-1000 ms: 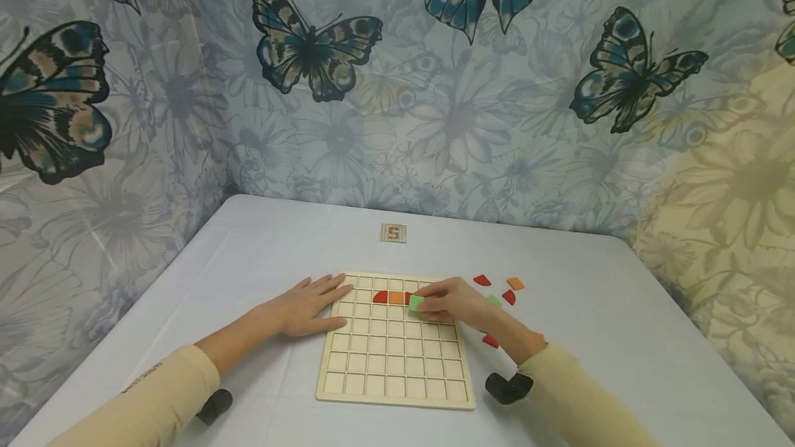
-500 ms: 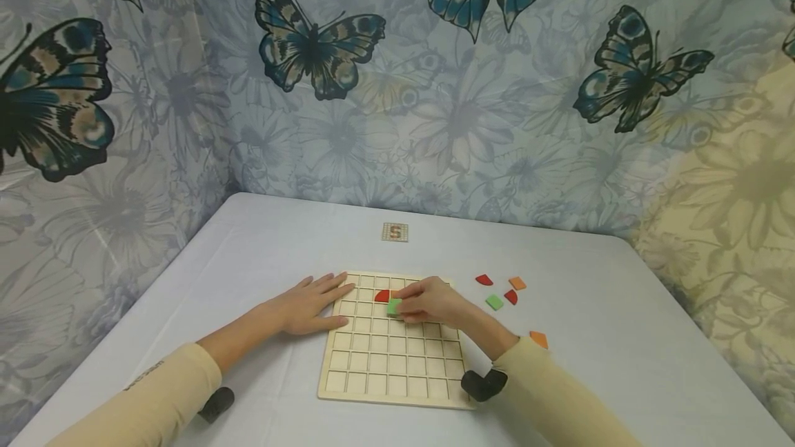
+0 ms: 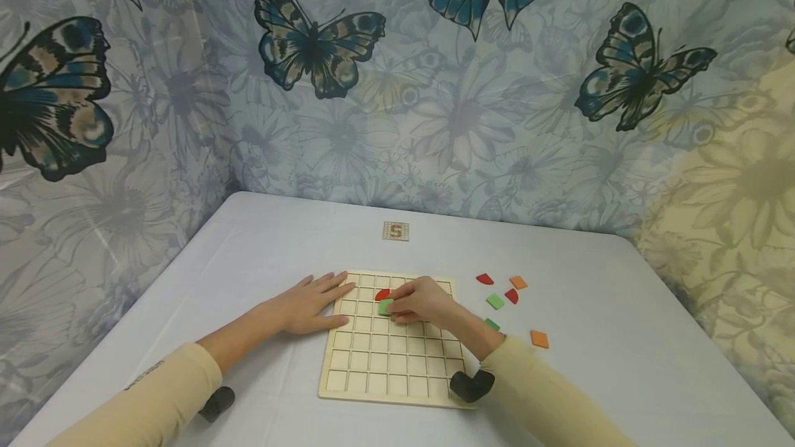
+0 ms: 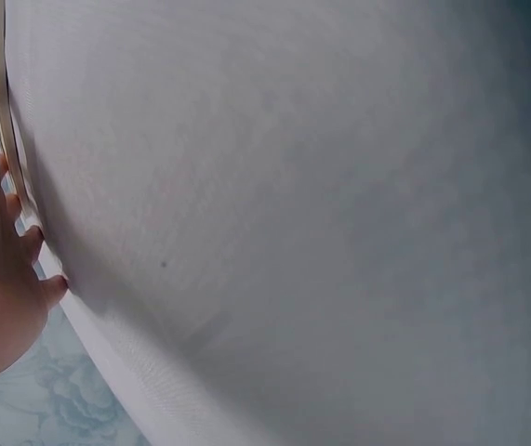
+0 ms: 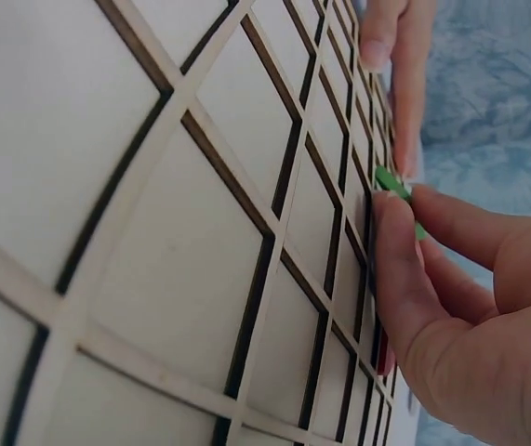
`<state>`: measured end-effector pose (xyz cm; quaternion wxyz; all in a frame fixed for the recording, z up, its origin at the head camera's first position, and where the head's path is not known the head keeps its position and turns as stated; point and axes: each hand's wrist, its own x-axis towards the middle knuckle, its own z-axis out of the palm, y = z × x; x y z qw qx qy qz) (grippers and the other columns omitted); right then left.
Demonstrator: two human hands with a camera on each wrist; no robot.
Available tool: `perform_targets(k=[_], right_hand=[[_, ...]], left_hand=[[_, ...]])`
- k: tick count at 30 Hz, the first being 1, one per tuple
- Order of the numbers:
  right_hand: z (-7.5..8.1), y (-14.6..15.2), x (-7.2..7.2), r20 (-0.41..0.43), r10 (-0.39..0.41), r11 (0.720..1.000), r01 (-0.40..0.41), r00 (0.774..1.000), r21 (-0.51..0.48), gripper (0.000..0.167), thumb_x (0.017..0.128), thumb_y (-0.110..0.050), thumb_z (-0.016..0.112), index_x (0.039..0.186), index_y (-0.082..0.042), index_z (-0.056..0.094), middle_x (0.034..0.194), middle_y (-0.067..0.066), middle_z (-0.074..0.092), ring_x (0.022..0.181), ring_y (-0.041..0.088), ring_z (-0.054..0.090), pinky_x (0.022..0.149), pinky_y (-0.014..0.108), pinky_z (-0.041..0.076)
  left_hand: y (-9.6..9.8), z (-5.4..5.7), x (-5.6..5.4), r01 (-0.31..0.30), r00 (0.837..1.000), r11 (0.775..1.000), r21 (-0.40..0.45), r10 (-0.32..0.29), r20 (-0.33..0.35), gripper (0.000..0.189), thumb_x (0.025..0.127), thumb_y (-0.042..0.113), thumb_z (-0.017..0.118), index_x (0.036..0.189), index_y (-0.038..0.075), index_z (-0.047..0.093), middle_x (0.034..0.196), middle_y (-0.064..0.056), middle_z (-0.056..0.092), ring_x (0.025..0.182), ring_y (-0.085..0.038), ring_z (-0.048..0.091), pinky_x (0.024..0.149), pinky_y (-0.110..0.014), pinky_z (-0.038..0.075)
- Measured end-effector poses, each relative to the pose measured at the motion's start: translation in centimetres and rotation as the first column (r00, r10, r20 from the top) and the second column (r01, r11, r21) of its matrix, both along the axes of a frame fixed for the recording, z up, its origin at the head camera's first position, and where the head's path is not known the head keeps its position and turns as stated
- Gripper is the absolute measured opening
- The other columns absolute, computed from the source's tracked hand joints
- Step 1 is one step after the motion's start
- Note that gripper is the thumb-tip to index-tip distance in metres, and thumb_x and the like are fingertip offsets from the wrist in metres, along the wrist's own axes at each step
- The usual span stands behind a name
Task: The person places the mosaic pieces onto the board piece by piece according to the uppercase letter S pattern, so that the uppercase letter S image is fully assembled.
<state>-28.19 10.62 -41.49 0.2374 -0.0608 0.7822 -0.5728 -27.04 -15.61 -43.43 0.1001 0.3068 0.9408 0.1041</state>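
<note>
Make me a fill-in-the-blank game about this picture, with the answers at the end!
1. The right hand pinches a square tile coloured ____.
2. The hand resting at the edge of the board is the person's ____ one.
3. The loose orange tiles lie to the ____ of the board.
4. The big winged insects on the backdrop are ____.

Missing words: green, left, right, butterflies.

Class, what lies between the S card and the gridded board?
Only bare white table separates the S card from the gridded board, in the head view.
</note>
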Motion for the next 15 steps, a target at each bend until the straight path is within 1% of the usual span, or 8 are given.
perform_targets(k=[8, 15], right_hand=[[0.25, -0.80, 0.21, -0.035, -0.023, 0.997, 0.025, 0.999, 0.068, 0.026, 0.084, 0.001, 0.071, 0.108, 0.008, 0.066, 0.086, 0.012, 0.068, 0.069, 0.019, 0.069, 0.064, 0.029, 0.056], [0.19, -1.06, 0.16, -0.057, -0.022, 0.995, 0.027, 0.998, 0.091, 0.020, 0.084, 0.002, 0.071, 0.103, 0.007, 0.068, 0.084, 0.011, 0.068, 0.069, 0.020, 0.069, 0.064, 0.030, 0.056]], left_hand=[[-0.09, -0.09, -0.01, 0.001, 1.000, 1.000, -0.002, -0.001, -0.001, 0.076, 0.094, 0.064, 0.035, 0.153, 0.016, 0.026, 0.157, -0.008, 0.016, 0.142, -0.031, 0.014, 0.110, -0.056, 0.013], [-0.10, -0.05, 0.01, 0.006, 1.000, 1.000, 0.003, -0.006, -0.003, 0.076, 0.094, 0.065, 0.035, 0.152, 0.017, 0.026, 0.157, -0.008, 0.017, 0.142, -0.030, 0.015, 0.110, -0.056, 0.013]])
